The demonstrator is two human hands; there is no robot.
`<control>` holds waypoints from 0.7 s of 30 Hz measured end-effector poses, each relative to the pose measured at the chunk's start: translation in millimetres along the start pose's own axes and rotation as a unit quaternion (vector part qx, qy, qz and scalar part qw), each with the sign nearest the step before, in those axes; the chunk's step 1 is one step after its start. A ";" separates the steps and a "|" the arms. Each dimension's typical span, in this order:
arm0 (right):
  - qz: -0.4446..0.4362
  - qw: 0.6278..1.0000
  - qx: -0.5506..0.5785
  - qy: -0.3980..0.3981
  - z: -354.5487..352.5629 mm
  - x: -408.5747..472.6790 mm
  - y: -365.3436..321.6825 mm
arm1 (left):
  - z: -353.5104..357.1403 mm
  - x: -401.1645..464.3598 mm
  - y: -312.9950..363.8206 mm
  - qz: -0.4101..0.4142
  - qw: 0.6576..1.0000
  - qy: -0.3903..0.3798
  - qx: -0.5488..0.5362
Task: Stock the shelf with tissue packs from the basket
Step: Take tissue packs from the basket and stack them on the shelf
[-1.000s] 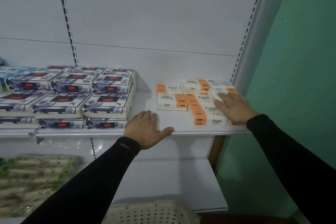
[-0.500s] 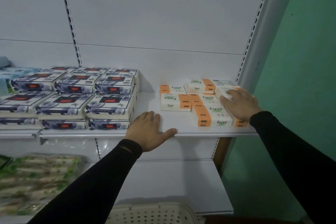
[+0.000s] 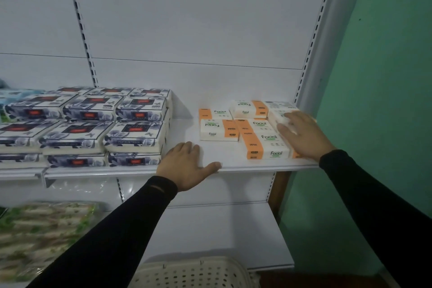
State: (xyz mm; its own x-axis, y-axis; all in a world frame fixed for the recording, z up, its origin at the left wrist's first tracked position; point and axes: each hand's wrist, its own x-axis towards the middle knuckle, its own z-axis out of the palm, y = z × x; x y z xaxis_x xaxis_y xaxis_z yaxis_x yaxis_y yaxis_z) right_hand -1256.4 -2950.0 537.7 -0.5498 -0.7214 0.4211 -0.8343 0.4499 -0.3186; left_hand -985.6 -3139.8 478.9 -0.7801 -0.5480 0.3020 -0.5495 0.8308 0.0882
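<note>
Several white-and-orange tissue packs [image 3: 261,145] marked "Facial" lie flat on the right end of the white shelf [image 3: 233,166]. My right hand [image 3: 301,133] lies on the rightmost packs with its fingers stretched over them, touching the rear right pack [image 3: 279,114]. My left hand [image 3: 187,166] rests palm-down on the shelf's front edge, its thumb spread to the right, holding nothing. The rim of a cream perforated basket [image 3: 194,271] shows at the bottom; its contents are hidden.
Stacks of blue-and-white floral tissue packs [image 3: 93,128] fill the shelf's left side. A gap of bare shelf separates them from the orange packs. Green-wrapped goods [image 3: 39,238] sit on the lower shelf at left. A green wall [image 3: 385,100] borders the shelf unit at right.
My right hand slid slightly back and right over the rightmost packs. My left hand has stayed on the shelf edge. The view shifted a little.
</note>
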 end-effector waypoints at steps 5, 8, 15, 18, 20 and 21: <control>-0.041 0.997 0.055 0.031 -1.3 -44.7 -27.3 | -15.0 -14.5 7.2 0.053 0.994 0.030 -0.095; -0.077 0.991 0.087 0.071 7.5 -76.1 -43.1 | -18.8 -37.3 11.5 0.090 0.976 0.078 -0.181; -0.131 0.985 0.110 0.003 72.1 -159.1 -67.8 | 22.6 -111.1 3.9 0.111 0.961 0.025 -0.251; -0.087 0.978 0.140 -0.125 121.3 -197.7 -72.5 | 72.2 -137.2 -10.3 0.083 0.963 -0.069 -0.245; -0.058 0.964 0.136 -0.220 158.0 -222.3 -69.9 | 107.9 -154.9 -20.3 0.050 0.960 -0.142 -0.237; -0.053 0.956 0.132 -0.256 177.0 -233.6 -67.6 | 128.2 -164.6 -27.2 0.031 0.956 -0.181 -0.228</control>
State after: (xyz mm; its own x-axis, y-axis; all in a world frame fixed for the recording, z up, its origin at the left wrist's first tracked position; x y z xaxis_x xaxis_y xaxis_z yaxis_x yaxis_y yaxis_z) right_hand -1064.5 -2905.1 310.6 -0.3139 -0.9494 0.0134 -0.8085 0.2599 -0.5280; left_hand -880.6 -3084.6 305.0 -0.9045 -0.4260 -0.0212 -0.3763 0.7736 0.5098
